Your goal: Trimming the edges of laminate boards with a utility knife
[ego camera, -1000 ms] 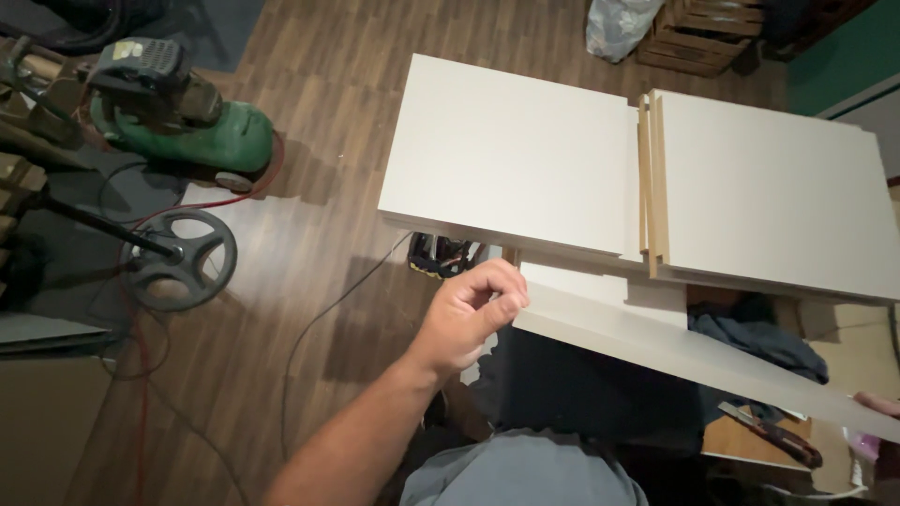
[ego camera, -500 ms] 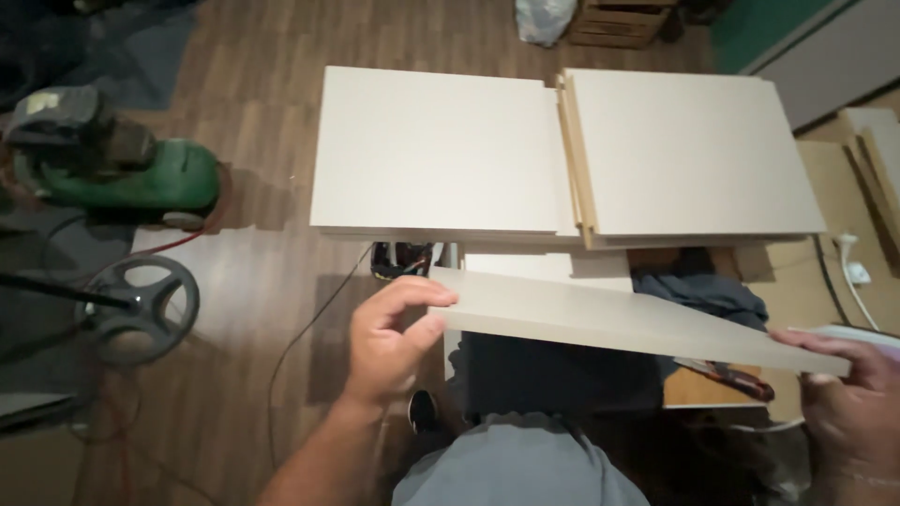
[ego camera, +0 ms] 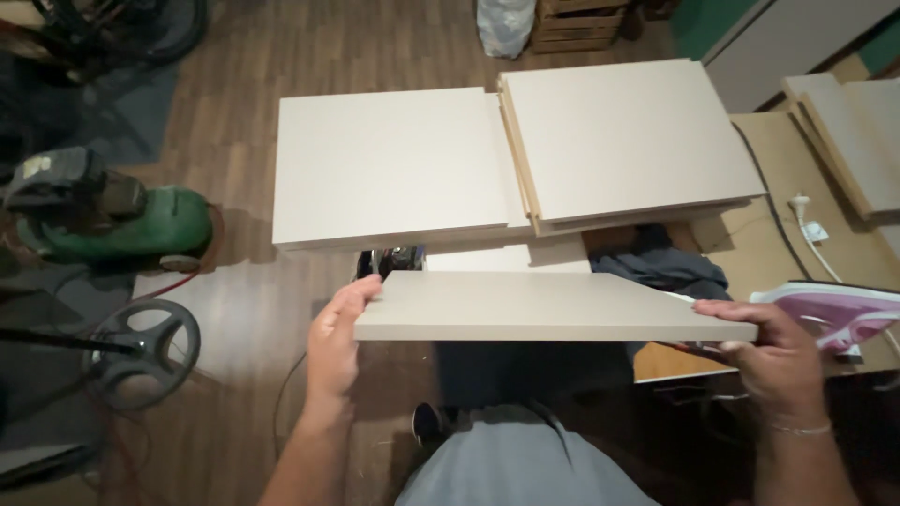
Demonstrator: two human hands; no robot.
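Observation:
I hold a long, narrow beige board (ego camera: 544,305) level in front of my body. My left hand (ego camera: 339,342) grips its left end, thumb on the top edge. Its right end rests in my right hand (ego camera: 771,361), which wears a thin bracelet at the wrist. Beyond the board, two large beige panels lie flat: the left panel (ego camera: 389,164) and the right panel (ego camera: 623,136), which overlaps it and sits a little higher on a stack.
A green machine (ego camera: 112,220) and a black wheel (ego camera: 141,351) stand on the wood floor at left. A pink clothes iron (ego camera: 834,314) sits at right beside a white plug (ego camera: 808,225) and cable. More boards (ego camera: 858,141) lie at far right.
The board has swung from tilted to level and come closer to me. My right hand has come fully into view on its right end. The view has shifted to the right.

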